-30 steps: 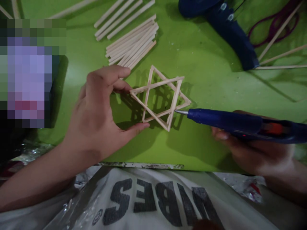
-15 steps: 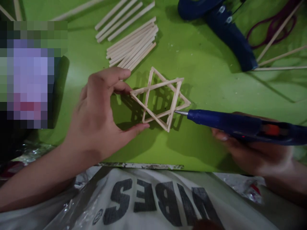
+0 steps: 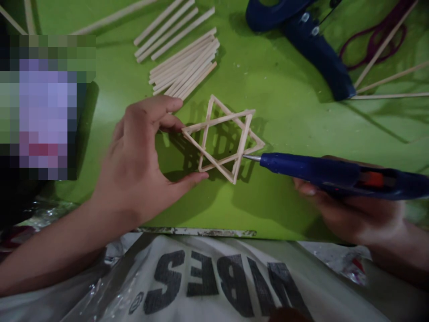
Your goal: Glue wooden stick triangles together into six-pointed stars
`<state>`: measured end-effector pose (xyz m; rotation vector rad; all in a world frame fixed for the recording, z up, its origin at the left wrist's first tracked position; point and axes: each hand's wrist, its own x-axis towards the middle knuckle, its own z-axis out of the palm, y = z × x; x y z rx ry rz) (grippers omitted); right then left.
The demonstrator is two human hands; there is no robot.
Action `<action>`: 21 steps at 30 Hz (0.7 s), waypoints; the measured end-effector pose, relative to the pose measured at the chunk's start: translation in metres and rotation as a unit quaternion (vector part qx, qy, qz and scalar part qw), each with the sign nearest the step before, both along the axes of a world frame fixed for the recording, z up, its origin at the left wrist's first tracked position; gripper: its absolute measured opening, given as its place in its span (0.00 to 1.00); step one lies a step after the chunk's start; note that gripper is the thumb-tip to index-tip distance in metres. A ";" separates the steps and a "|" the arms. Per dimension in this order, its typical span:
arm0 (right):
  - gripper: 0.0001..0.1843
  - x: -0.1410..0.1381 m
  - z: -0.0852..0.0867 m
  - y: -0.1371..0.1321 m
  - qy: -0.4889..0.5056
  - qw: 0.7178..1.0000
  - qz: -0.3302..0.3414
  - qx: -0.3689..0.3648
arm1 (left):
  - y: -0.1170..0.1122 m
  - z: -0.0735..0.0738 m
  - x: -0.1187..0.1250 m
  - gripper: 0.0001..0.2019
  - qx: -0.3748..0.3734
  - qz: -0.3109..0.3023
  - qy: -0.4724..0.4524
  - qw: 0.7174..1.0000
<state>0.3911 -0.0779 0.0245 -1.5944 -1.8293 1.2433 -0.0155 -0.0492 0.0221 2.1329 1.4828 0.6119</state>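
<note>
A six-pointed star frame point(image 3: 224, 137) of thin wooden sticks stands on the green tabletop point(image 3: 288, 112). My left hand point(image 3: 140, 152) pinches its left side, fingertips on the left point and thumb at the lower left corner. My right hand point(image 3: 348, 205) grips a blue glue gun point(image 3: 335, 174) lying level, and the metal nozzle touches the star's lower right joint.
A pile of loose wooden sticks point(image 3: 182, 62) lies behind the star. A second blue glue gun point(image 3: 308, 40) rests at the back right beside a purple cord point(image 3: 378, 40) and long sticks point(image 3: 389, 87). A blurred patch covers the left. The table's front edge point(image 3: 197, 231) is close to my body.
Almost nothing has moved. The glue gun's nozzle has crept slightly left against the star's joint, and the view has shifted a little.
</note>
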 end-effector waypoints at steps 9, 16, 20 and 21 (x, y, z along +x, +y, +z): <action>0.05 -0.004 0.001 0.003 -0.002 1.000 0.003 0.018 | 0.001 0.002 -0.002 0.80 -0.014 -0.009 -0.012 1.000; 0.07 -0.006 0.003 0.004 0.027 1.000 0.001 -0.008 | 0.003 -0.003 -0.006 0.81 -0.001 -0.016 -0.007 1.000; 0.09 -0.007 0.007 0.004 0.019 1.000 0.001 0.004 | 0.003 -0.004 -0.005 0.81 0.008 -0.022 -0.002 1.000; 0.09 -0.007 0.008 0.004 0.011 1.000 -0.002 -0.001 | 0.003 -0.004 -0.004 0.80 0.011 -0.019 0.002 1.000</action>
